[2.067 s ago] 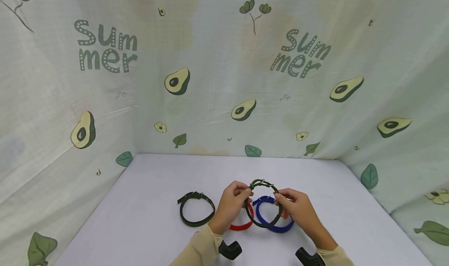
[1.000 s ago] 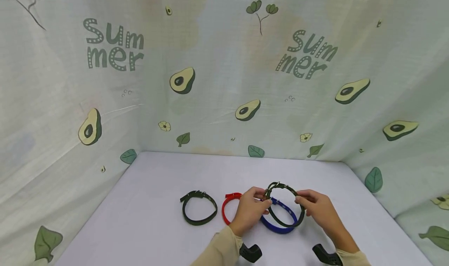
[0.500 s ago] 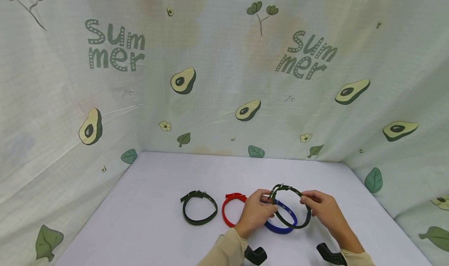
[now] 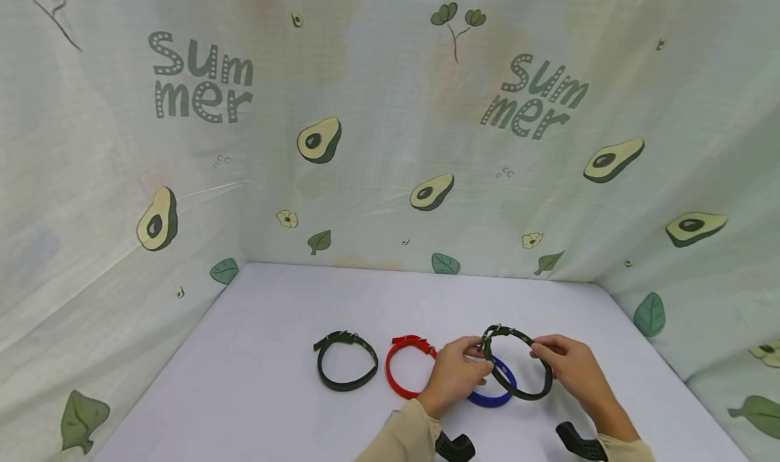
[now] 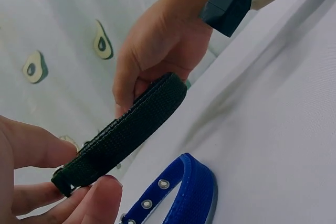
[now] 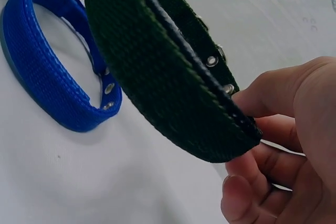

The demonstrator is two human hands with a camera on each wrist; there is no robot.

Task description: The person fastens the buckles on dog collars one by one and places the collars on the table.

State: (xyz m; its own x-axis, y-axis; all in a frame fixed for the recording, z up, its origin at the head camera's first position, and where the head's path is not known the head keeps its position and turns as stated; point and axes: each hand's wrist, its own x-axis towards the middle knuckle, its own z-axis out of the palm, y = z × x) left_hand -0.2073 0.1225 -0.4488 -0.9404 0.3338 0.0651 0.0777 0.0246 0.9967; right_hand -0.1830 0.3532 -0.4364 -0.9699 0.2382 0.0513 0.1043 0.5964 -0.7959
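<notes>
Both hands hold a dark green webbing collar (image 4: pixel 536 395) with metal eyelets and a buckle, raised and tilted over the table. My left hand (image 4: pixel 456 374) pinches its left side near the buckle end. On the opposite side, my right hand (image 4: pixel 571 368) grips the band between thumb and fingers; the right wrist view shows the collar's eyelets (image 6: pixel 211 61) near that thumb. Behind and below it lies a blue collar (image 4: pixel 490 401), partly hidden by the held collar and my left hand. A red collar (image 4: pixel 390 367) lies just left of my left hand.
Another dark green collar (image 4: pixel 347 385) rests at the left of the row on the white table (image 4: pixel 244 394). A printed cloth (image 4: pixel 365 76) with avocados hangs behind the table and along both sides. Black camera mounts (image 4: pixel 456 447) sit on the wrists.
Both hands have carried the green collar to the right, from in front of the red and blue collars to the blue one's right side. More of the red collar shows.
</notes>
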